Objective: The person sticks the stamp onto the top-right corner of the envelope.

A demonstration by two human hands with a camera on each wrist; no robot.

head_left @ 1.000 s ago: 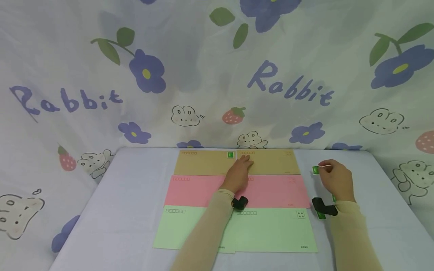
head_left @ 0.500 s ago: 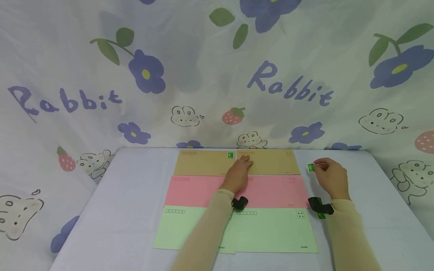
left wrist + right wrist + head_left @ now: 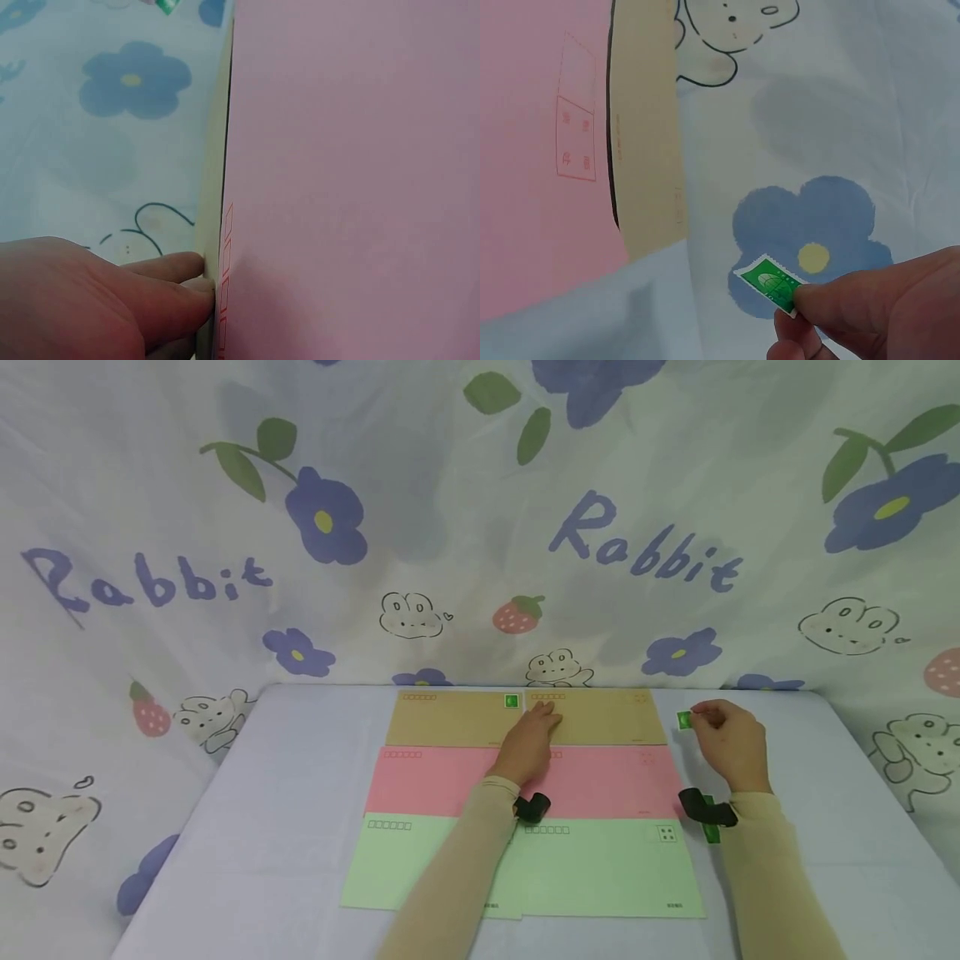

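Observation:
My right hand [image 3: 729, 742] pinches a small green postage stamp [image 3: 767, 280] with a white perforated edge between thumb and fingertips. It is held just off the right edge of the right-hand brown envelope [image 3: 607, 720]. That envelope has small printed squares at its upper right corner. My left hand [image 3: 527, 745] rests on the left part of the same envelope, fingers stretched out toward its top edge. To the left lies another brown envelope [image 3: 446, 722], bearing a green stamp [image 3: 512, 701] in its upper right corner.
Two pink envelopes [image 3: 600, 785] lie in the middle row, overlapped by my left forearm. Two light green envelopes [image 3: 611, 872] form the front row. Green stamps [image 3: 712, 832] lie on the white tabletop [image 3: 840, 827] near my right wrist. A patterned cloth [image 3: 420, 527] hangs behind.
My right hand has moved a little left and away from me, carrying the stamp closer to the right-hand brown envelope. The left hand has stayed in place.

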